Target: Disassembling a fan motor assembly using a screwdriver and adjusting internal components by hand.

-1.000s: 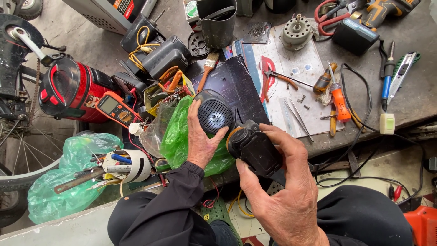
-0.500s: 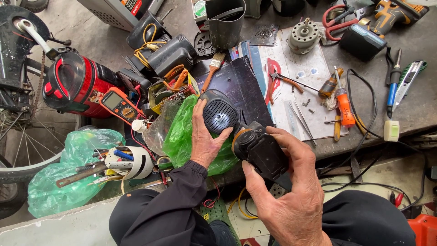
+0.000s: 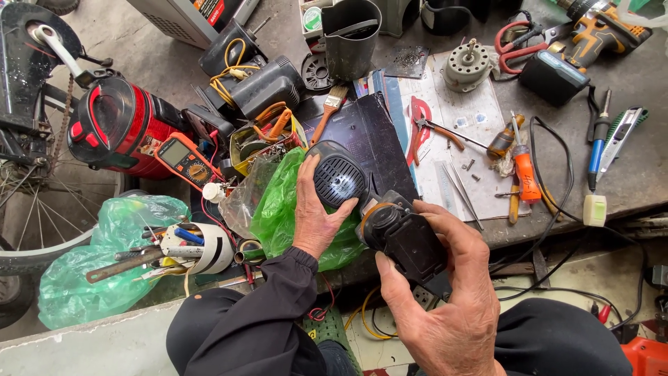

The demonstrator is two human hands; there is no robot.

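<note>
Your left hand (image 3: 316,216) cups the grilled black housing (image 3: 339,179) from beside while your right hand (image 3: 445,292) wraps the black motor body (image 3: 403,237), bracing both halves against each other just above the green bag (image 3: 282,205) at the worktop (image 3: 626,167) edge.

Your left hand (image 3: 314,216) comes out of a long black sleeve (image 3: 268,306); your right hand (image 3: 445,306) is bare, and your trousers (image 3: 557,341) are dark.
</note>
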